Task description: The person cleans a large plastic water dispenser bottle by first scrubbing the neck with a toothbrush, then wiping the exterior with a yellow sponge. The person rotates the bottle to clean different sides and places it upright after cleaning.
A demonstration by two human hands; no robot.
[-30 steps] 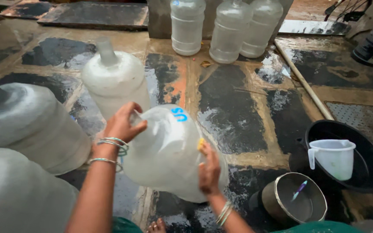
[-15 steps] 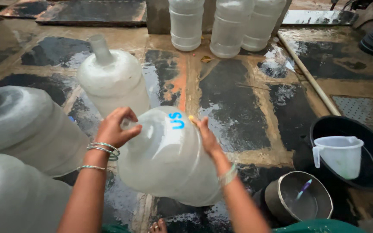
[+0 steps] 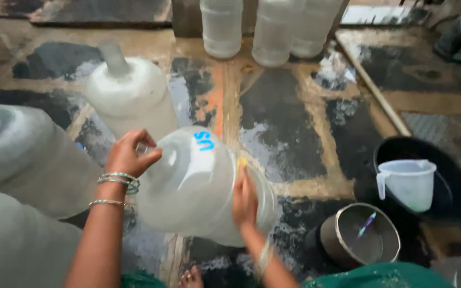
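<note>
At the lower centre of the frame a big clear water jug (image 3: 198, 186) lies tilted on its side over the wet stone floor (image 3: 294, 122). The left hand (image 3: 126, 154) is clenched round its neck, seemingly to steady it, while the right hand (image 3: 245, 198) presses flat on its flank, perhaps with something yellow under the fingers; that part is blurred. To the lower right stand a metal pot (image 3: 366, 240) and a white measuring cup (image 3: 407, 182) inside a black basin (image 3: 457, 176). More jugs (image 3: 129, 96) crowd the left, partly cut off, and clear bottles (image 3: 221, 26) line the top edge.
</note>
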